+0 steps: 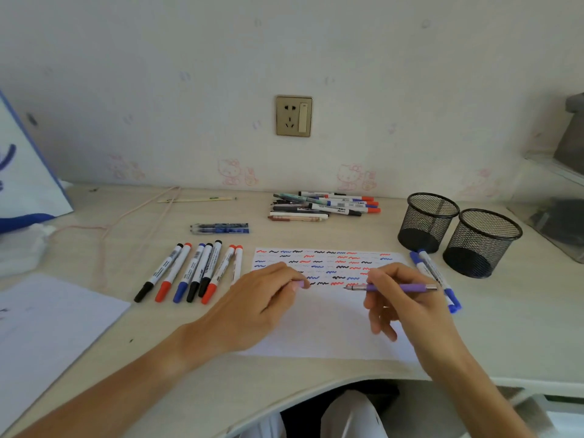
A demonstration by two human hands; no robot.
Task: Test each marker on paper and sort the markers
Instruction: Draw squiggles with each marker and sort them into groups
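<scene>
A white test paper (328,324) lies in front of me, its upper part covered with red, blue and black squiggles. My right hand (401,298) holds an uncapped purple pen (404,288) level over the paper, tip pointing left. My left hand (265,301) grips the pen's purple cap (299,284), just left of the tip. Several capped markers (192,271) lie in a row left of the paper. A pile of markers and pens (322,205) lies at the back. Two blue markers (437,279) lie right of the paper.
Two black mesh pen cups (426,222) (482,243) stand at the right, both looking empty. A blue refill pack (219,228) lies behind the marker row. A second paper sheet (47,330) lies at the left, a bag (22,172) at the far left.
</scene>
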